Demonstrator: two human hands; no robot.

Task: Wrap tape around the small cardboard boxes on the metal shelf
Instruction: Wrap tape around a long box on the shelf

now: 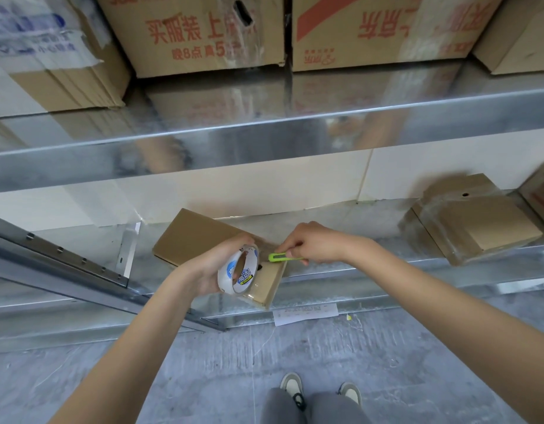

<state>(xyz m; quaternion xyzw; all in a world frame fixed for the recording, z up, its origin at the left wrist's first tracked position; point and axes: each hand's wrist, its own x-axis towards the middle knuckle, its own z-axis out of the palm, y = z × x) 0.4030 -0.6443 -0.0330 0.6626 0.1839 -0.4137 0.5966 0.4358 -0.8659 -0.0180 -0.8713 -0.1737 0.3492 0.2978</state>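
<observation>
both forearms reach in: left hand grips the tape roll over the small box on the shelf; right hand pinches a green cutter. a slip could gash the cardboard or the fingers.

This is a storeroom or small warehouse. Bare metal shelves carry large printed cardboard cartons above and flat cardboard boxes below, over a rough concrete floor.

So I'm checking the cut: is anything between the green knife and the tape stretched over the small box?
Nothing visible. The right hand holds the green utility knife with its tip at the flat brown cardboard box, beside the clear tape roll in the left hand.
</observation>
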